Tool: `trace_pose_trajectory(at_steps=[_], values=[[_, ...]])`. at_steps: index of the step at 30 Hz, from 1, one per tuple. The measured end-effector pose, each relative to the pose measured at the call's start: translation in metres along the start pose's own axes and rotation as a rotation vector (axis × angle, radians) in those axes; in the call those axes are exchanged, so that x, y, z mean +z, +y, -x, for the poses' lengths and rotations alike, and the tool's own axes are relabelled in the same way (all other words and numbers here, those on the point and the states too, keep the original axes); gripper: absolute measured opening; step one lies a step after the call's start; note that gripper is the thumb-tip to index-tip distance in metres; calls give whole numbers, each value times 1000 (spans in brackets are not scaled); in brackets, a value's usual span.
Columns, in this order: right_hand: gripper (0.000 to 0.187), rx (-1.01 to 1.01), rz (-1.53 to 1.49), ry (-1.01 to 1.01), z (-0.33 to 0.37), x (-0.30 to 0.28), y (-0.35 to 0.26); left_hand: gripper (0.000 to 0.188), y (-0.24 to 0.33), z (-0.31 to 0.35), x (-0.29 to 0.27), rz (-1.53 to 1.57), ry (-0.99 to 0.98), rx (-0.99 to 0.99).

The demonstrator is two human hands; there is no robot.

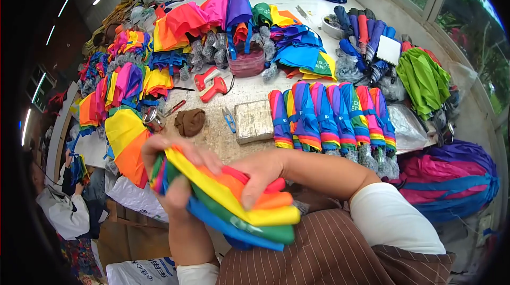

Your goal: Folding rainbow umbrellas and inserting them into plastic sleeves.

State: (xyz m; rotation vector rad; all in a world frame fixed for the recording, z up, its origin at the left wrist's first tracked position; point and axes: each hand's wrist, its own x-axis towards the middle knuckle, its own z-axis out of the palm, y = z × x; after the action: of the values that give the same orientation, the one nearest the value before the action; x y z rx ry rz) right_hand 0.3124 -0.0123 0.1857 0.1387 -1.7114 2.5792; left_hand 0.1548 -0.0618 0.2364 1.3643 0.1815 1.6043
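Note:
A rainbow folding umbrella (239,208), its loose panels in yellow, orange, red, green and blue, lies across my lap in both hands. My left hand (199,154) is closed round its left end, with fingers over the top and the thumb below. My right hand (260,171) grips the panels from above, thumb on the yellow and orange folds. Motion blurs the fingers a little. Just left of my hands, a yellow and orange umbrella panel (127,139) hangs over the table edge. Beyond my right forearm lies a row of rolled, strapped rainbow umbrellas (313,117), handles toward me.
On the table (212,115) are blue snips (229,120), a wrapped block (254,121), a brown cloth (190,122) and a red-and-white tool (211,84). Umbrella piles (183,24) fill the far left. A green umbrella (423,80) lies right. A co-worker (66,208) is at left.

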Motion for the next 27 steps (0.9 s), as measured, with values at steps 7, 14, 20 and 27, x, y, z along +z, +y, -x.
trace_pose_trajectory(at_steps=[7, 14, 20, 27], values=[[57, -155, 76, -116, 8, 9, 2, 52, -10, -3, 22, 103, -39, 93], [73, -171, 916, 458, 12, 24, -18, 51, -10, 5, 9, -280, 143, 246], [68, -42, 358, 236, 22, 11, 5, 27, -13, -3, -12, -336, 97, 82], [65, 116, 1044, 961, 39, -2, 11, 99, -55, 14, -50, -246, 269, -181]])
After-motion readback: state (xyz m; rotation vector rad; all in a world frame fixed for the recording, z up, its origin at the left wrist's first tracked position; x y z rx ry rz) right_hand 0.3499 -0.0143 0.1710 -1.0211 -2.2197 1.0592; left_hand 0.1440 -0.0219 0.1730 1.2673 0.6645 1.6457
